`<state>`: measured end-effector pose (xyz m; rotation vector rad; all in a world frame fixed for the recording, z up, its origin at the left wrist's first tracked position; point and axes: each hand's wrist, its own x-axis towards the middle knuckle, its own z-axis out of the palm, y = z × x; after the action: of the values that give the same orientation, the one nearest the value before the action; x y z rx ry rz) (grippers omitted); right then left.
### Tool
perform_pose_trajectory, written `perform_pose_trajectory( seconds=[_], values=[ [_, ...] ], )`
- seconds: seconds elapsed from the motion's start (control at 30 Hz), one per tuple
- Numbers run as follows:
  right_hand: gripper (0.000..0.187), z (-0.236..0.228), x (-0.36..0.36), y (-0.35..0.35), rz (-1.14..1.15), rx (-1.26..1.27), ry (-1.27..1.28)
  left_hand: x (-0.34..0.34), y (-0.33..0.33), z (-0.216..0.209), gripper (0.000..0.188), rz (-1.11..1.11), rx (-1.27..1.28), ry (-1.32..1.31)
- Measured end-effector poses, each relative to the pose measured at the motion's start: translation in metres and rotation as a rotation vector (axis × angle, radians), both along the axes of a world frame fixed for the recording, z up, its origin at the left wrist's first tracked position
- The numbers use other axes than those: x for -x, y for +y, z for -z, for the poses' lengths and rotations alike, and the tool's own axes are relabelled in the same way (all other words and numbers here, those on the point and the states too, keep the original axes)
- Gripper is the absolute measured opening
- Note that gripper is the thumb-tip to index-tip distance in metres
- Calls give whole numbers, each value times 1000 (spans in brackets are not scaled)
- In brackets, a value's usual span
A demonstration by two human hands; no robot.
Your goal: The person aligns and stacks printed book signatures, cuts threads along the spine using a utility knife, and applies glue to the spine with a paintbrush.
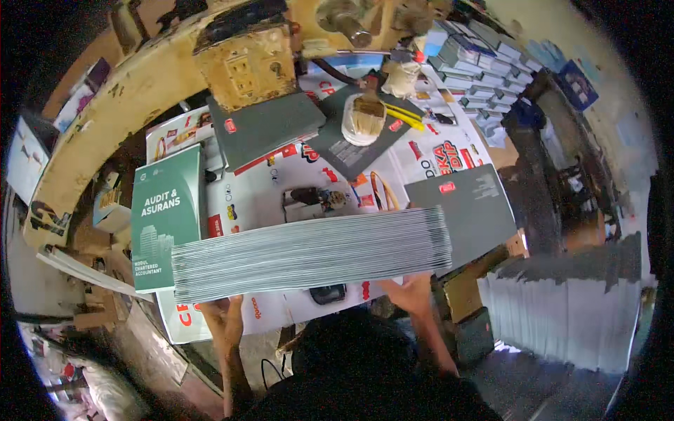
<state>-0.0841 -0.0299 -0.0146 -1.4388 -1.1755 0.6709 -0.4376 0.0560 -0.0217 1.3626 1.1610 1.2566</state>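
Observation:
A thick stack of thin bound sheets or booklets (pixel 309 256), its layered pale edges toward me, spans the front of the table at a slight tilt. My left hand (pixel 226 317) supports it from below near its left end; some fingers are hidden under it. My right hand (pixel 411 291) grips the lower right part, with the fingertips partly hidden behind the stack. Beside the left end lies a green-covered book (pixel 165 217), overlapped by the stack. Past the right end a dark grey cover (pixel 470 210) lies flat, partly covered.
Printed poster sheets (pixel 246 189) cover the table. Farther back are dark grey books (pixel 270 130), a white tub with a brush (pixel 364 119) and a yellow-handled tool (pixel 406 118). A worn yellow machine (pixel 246 67) borders the far side. Piled booklets (pixel 484 70) and tall stacks (pixel 562 316) stand at right.

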Motion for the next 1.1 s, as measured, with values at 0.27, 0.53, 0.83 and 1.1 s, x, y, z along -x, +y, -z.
perform_pose_trajectory(
  seconds=[0.27,0.53,0.83,1.1],
  values=[
    [62,-28,-9,19,58,-55,-118,13,20,18,99,-118,-122,176],
    [83,-59,-7,36,79,-60,-249,-30,33,-49,73,-155,-236,27],
    [84,-35,-6,36,70,-16,-256,-30,35,-19,89,-114,-209,7],
    [103,-17,-10,31,97,75,-225,4,38,67,86,-201,-261,397]
  ],
)
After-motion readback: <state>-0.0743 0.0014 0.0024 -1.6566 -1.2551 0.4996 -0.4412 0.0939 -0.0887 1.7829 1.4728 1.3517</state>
